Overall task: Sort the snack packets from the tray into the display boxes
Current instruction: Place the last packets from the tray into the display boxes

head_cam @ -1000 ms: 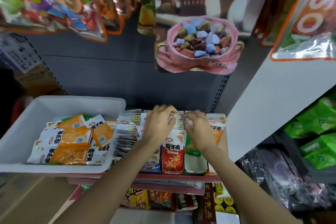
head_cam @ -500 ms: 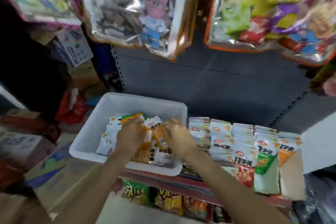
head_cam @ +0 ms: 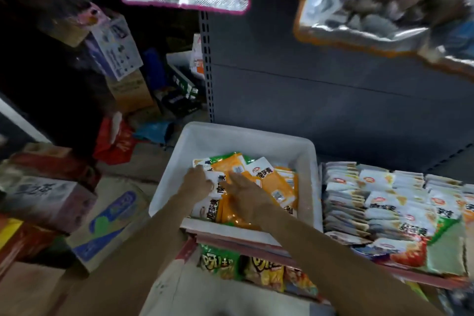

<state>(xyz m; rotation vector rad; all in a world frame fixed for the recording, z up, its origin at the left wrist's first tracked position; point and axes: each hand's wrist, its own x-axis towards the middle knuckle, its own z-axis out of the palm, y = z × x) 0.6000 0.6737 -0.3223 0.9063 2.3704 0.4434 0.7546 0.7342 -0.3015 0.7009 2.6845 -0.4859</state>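
- Nearest: two bare forearms reach in from the bottom edge and meet over the white tray. A pale carton top lies under them at the near edge, blurred.
- Below the shelf lip, a lower row of green and yellow snack bags, partly cut off by the right forearm.
- Near left: stacked cardboard boxes on the floor, one with a blue-and-green print; their printing is too smeared to read.
- Left hand: fingers curled onto a white packet at the left side of the tray, grip closed on it as far as the blur allows.
- Right hand: fingers extended and resting flat on the orange packets, nothing pinched.
- The snack packets lie heaped in the tray, mostly orange-and-white, with a green edge at the far side. The hands cover the middle of the pile.
- Right of the tray, touching its wall: display boxes packed with upright white packets in rows; red and green fronts show at the near end. The right end runs out of frame.
- Far: grey shelf back panel with a slotted upright at its left edge.
- Far left: dark clutter of cartons and a red bag, hard to make out.
- Overhead: two shiny hanging bags, blurred and cut off at the top.
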